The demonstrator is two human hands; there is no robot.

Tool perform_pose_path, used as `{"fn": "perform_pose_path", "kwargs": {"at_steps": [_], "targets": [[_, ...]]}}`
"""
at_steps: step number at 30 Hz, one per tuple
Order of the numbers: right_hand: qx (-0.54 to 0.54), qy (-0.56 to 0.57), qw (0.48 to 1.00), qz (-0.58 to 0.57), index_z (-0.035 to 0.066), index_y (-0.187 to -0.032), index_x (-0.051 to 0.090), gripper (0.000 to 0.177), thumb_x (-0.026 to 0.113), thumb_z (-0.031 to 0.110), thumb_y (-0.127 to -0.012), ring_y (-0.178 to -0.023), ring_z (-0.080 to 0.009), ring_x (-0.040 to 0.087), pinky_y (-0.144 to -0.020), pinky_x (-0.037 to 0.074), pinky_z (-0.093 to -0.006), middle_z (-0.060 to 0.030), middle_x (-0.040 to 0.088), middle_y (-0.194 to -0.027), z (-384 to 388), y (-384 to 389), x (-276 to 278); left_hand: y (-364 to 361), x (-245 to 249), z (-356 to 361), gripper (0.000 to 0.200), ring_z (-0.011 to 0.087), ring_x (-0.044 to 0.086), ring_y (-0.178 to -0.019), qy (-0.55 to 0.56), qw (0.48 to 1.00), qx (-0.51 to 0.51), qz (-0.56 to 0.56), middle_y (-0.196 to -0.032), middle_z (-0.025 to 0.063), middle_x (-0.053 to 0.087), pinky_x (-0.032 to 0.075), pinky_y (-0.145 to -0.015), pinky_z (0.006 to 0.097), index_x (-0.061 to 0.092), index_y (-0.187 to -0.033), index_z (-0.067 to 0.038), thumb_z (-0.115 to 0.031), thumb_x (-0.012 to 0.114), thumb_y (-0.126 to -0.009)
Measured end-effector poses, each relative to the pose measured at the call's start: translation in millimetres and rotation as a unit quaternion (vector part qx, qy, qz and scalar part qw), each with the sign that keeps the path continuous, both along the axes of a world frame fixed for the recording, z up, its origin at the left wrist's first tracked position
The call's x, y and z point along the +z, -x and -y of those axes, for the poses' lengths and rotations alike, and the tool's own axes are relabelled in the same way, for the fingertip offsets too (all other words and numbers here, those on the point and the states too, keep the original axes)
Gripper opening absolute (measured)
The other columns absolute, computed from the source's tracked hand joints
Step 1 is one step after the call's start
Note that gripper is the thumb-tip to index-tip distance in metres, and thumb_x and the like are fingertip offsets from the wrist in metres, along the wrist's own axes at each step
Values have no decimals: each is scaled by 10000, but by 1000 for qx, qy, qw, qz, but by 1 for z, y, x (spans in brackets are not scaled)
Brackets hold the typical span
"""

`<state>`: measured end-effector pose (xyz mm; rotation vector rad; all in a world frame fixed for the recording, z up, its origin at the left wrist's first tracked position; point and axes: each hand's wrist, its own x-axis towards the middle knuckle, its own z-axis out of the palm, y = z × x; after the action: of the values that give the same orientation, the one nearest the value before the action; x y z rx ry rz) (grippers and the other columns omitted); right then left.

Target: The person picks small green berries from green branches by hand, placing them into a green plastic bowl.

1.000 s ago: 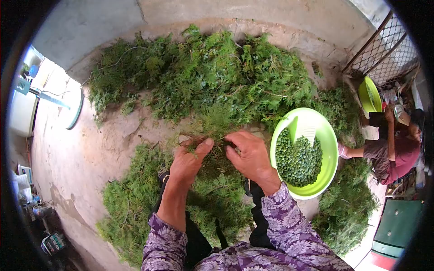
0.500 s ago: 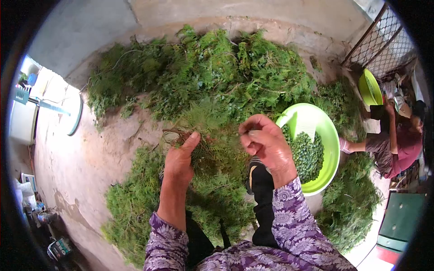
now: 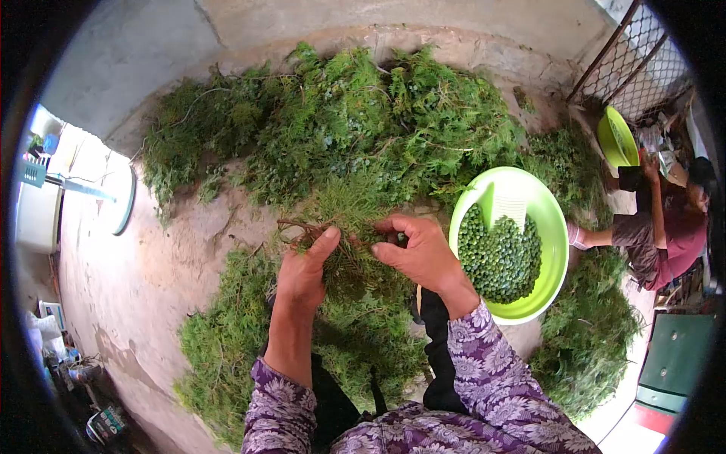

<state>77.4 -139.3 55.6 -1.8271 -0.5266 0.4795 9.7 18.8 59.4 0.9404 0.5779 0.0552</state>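
My left hand (image 3: pixel 306 265) is closed round the stems of a leafy green sprig (image 3: pixel 349 253), its thumb on top. At the sprig's right side, my right hand (image 3: pixel 416 248) has thumb and forefinger bent together at the leaves; what lies between the fingertips is too small to make out. Right of that hand, a lime-green basin (image 3: pixel 558 246) with a ridged panel holds many small green berries (image 3: pixel 499 261). A large heap of green branches (image 3: pixel 340 129) lies beyond my hands, and more cut branches (image 3: pixel 370 333) lie below them.
On the right a person (image 3: pixel 665 227) in a dark red top sits near a second green basin (image 3: pixel 616 138). A metal mesh gate (image 3: pixel 643 64) stands behind. Further branches (image 3: pixel 586 348) lie at lower right, and a green box (image 3: pixel 675 356) at the right edge.
My right hand has moved left, away from the basin's side, and its fingers now reach the sprig. My left hand keeps its hold. The view has shifted slightly.
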Motion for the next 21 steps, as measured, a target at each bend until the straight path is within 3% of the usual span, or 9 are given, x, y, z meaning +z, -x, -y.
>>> {"fn": "perform_pose_path", "kwargs": {"at_steps": [5,10,14,15,16,18,19,20,21], "targets": [[-42,28,994,96,-13,-824,562,244,585,168,-662,-720,-273,579,-622,458,-325,-164,584,-778,-4,3,-8,3,-3,-3,335,170,550,-811,9,999,-31,1,-922,77,571,469,-685,305,536,-996,-11,-208,629,-741],[-63,107,967,223,-5,-763,553,165,547,130,-667,-684,-315,560,-589,455,-361,-178,571,-743,-11,5,-14,7,-8,0,350,160,537,-817,-175,983,-30,-48,-923,67,568,455,-696,326,536,-994,-2,-235,624,-748],[-126,81,950,273,-8,-735,543,143,535,123,-680,-583,-311,538,-533,438,-378,-180,545,-688,-16,3,-13,13,-10,-4,348,166,538,-812,-192,981,-5,4,-924,70,567,452,-689,341,542,-986,8,-236,624,-752],[-124,80,950,274,-8,-735,543,143,535,123,-680,-583,-311,538,-533,438,-378,-180,545,-688,-13,-2,-15,12,-6,-9,335,171,538,-812,-99,994,25,-33,-926,73,567,452,-689,346,553,-972,8,-237,624,-755],[-149,76,956,241,-3,-755,534,137,521,125,-709,-542,-270,527,-494,422,-354,-153,545,-665,-5,-9,-19,11,-4,-14,323,176,539,-812,-4,996,55,-69,-927,76,568,452,-688,351,564,-958,8,-239,623,-757],[-170,73,960,208,1,-775,526,133,507,127,-737,-501,-229,516,-454,405,-331,-126,545,-642,8,-18,-16,9,-9,-27,282,185,561,-762,8,996,77,-46,-890,75,582,472,-641,345,573,-939,-4,-228,607,-770],[-133,-100,984,-65,12,-810,515,129,489,129,-764,-519,-180,511,-437,384,-288,-104,549,-673,13,-19,-7,9,-10,-31,243,194,582,-712,19,995,96,-25,-852,74,595,492,-595,338,583,-920,-16,-216,591,-783],[-84,-261,902,-333,22,-845,504,126,471,131,-792,-538,-131,505,-419,362,-245,-81,554,-704,13,-18,1,10,-6,-33,248,187,579,-744,26,994,105,-33,-869,67,593,489,-622,335,582,-938,-25,-224,583,-790],[-83,-261,901,-335,22,-845,504,126,471,131,-792,-538,-131,505,-419,362,-245,-81,554,-704,10,-15,8,9,-7,-35,248,187,579,-744,25,993,107,-35,-869,67,593,489,-622,335,582,-938,-25,-224,583,-790]]}}
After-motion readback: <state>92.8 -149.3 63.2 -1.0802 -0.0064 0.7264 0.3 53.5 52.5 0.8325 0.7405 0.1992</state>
